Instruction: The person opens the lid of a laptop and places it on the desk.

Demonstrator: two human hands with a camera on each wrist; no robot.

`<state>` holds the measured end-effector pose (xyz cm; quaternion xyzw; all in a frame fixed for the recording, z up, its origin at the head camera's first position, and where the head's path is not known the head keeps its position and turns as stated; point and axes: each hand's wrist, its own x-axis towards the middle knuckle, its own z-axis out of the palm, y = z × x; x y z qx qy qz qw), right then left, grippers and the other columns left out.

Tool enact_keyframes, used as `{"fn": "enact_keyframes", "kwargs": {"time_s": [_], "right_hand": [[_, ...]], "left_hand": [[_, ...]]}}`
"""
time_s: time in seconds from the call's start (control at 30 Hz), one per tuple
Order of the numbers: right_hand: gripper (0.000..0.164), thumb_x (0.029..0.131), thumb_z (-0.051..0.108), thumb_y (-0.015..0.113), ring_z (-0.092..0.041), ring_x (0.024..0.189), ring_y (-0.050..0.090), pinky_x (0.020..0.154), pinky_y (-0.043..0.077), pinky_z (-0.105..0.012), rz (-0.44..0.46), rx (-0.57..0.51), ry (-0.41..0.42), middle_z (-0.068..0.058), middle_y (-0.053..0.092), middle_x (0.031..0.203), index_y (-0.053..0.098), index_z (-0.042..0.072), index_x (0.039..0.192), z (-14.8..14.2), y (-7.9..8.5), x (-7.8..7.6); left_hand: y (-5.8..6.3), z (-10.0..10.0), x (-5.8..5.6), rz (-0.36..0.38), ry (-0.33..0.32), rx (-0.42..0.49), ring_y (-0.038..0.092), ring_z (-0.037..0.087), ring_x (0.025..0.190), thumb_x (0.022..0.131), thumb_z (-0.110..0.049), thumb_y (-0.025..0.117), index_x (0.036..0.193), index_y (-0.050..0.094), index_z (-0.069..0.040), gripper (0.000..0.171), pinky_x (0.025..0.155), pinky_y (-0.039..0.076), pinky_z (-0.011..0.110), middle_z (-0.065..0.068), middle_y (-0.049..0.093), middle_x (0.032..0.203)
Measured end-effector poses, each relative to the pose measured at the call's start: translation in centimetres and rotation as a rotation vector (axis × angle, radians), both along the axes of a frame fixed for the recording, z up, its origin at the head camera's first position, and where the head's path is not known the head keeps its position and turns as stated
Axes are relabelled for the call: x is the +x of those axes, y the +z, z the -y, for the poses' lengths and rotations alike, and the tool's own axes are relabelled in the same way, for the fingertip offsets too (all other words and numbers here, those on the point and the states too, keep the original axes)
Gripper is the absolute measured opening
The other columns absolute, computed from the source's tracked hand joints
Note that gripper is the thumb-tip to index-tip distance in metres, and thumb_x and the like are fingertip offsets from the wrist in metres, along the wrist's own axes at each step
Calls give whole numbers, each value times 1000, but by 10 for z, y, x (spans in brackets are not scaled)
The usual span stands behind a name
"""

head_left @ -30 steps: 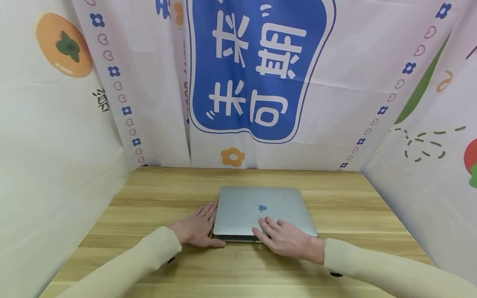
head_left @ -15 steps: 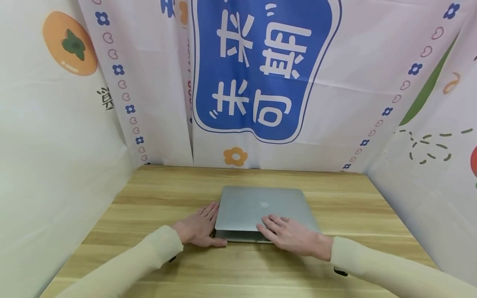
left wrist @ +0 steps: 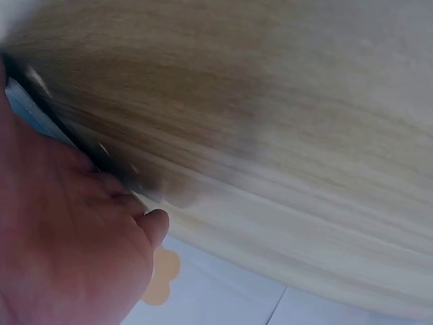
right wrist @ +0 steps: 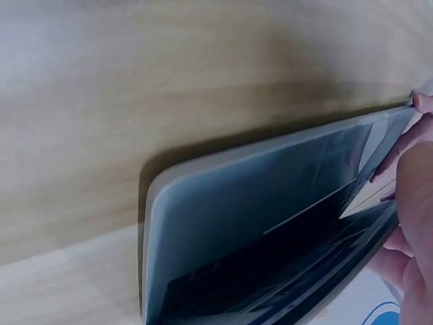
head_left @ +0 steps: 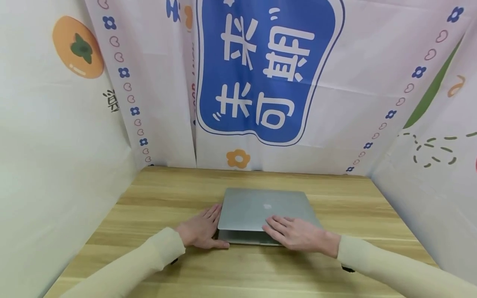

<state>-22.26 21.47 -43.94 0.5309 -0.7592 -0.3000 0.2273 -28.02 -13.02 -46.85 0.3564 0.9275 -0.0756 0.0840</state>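
A silver laptop (head_left: 249, 211) lies on the table, its lid tilted up by a narrow gap at the front edge. My left hand (head_left: 201, 227) lies flat along the laptop's left side, fingers straight, thumb at the front left corner of the base (head_left: 242, 237). At the front right, my right hand (head_left: 299, 234) pinches the lid's front edge, fingers over the top. The thumb (right wrist: 414, 172) shows at the lid's underside in the right wrist view, where the dark gap between lid and base (right wrist: 257, 176) is visible. The left wrist view shows the left hand's palm (left wrist: 74, 223) beside the laptop's edge.
A wood-grain table (head_left: 167, 182) carries the laptop. White printed cloth walls (head_left: 335, 136) close off the back and both sides, the back one with a blue sign (head_left: 246, 120). Pale sleeves cover both forearms.
The lid's front edge has risen, widening the gap above the base, with the right hand rising along with it. The left hand stays at the laptop's left side. The head view has shifted slightly.
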Motion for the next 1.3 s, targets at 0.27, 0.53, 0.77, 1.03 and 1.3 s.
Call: {"fn": "enact_keyframes", "kwargs": {"time_s": [0.27,0.53,0.77,1.03,1.3], "right_hand": [[45,104,21,42,-22,130,56,100,52,-30,9,50,-2,-13,53,145,41,8,147,-2,8,-2],[42,106,16,36,-21,129,57,99,52,-30,10,40,27,-13,54,144,43,7,146,-5,12,-4],[44,107,5,22,-21,130,56,101,52,-31,57,-9,4,-13,54,145,42,5,146,-8,22,-5],[60,89,3,65,-22,129,57,99,53,-31,111,-69,-14,-13,54,144,44,4,146,-10,23,-6],[63,87,1,68,-21,128,58,97,54,-31,129,-121,-37,-12,55,144,45,5,145,-13,26,-7]], "left_hand": [[3,0,2,23,-5,3,12,32,153,84,-85,33,154,21,4,113,123,24,41,21,13,163],[4,-2,4,43,2,-9,13,32,153,85,-82,38,153,21,5,112,123,24,40,22,14,163],[7,-4,3,19,-8,-25,14,33,153,85,-82,39,153,25,2,109,123,24,39,22,15,162],[8,-5,3,-3,-35,-36,17,35,152,85,-83,37,154,24,-1,108,122,26,41,24,16,162],[9,-6,2,11,-29,-17,16,36,152,85,-82,40,155,23,-2,108,122,26,41,22,14,163]]}}
